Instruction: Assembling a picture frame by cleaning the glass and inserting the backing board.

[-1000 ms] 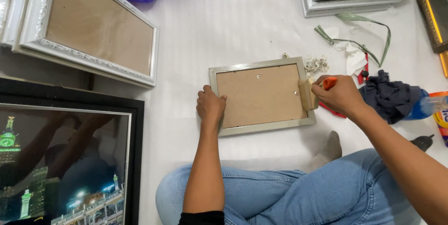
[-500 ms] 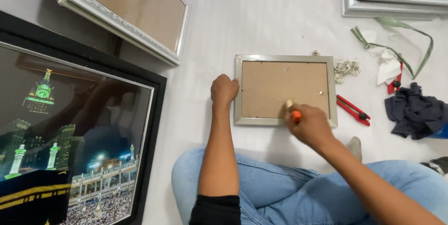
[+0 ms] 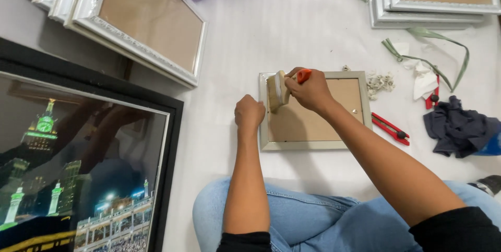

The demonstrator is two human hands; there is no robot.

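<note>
- Silvery-grey small frame (image 3: 315,144) lying face down on the white floor covering, brown cardboard backing showing, right under both hands and just past the person's jeans-clad knees.
- Right hand (image 3: 311,91) is closed tight around a flat paintbrush (image 3: 277,90) with an orange handle and pale bristles. The bristle end sits over the frame's top-left corner, between the two hands.
- Left hand (image 3: 249,114) is curled into a loose fist, pressing down on the frame's left edge. It's holding nothing, just resting there.
- Off to the right of the right hand: a little heap of small white metal clips (image 3: 379,83), a red-handled cutter (image 3: 390,129), and a dark crumpled cloth (image 3: 456,127) further out.
- Left of the left hand there's a big black-framed picture (image 3: 78,168) of a lit-up city at night, well apart from the small frame.
- Beyond both hands, stacks of white ornate frames (image 3: 136,27) are lying face down.
</note>
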